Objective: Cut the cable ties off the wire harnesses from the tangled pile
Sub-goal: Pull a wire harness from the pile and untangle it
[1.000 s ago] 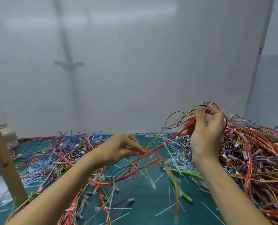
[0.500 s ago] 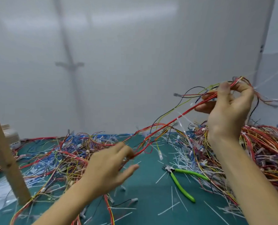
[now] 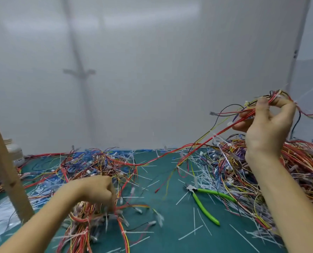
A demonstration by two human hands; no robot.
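My right hand [image 3: 267, 121] is raised at the right and pinches a wire harness [image 3: 223, 132] of red, yellow and black wires between thumb and fingers. The harness slopes down to the left toward the table. My left hand [image 3: 97, 192] is low at the left, fingers curled down into a bundle of red and yellow wires [image 3: 84, 221] on the green mat [image 3: 170, 225]. Green-handled cutters [image 3: 203, 203] lie on the mat between my arms, touched by neither hand. A large tangled wire pile [image 3: 298, 168] fills the right side behind my right wrist.
Another wire heap [image 3: 90, 165] lies at the back left. Cut white cable ties [image 3: 192, 232] litter the mat. A wooden post [image 3: 4, 168] leans at the left edge, with a white jar [image 3: 15, 152] behind it. A white wall stands behind the table.
My right hand rose up and to the right with the harness. My left hand let go of the red wires, dropped and curled onto the bundle at the lower left.
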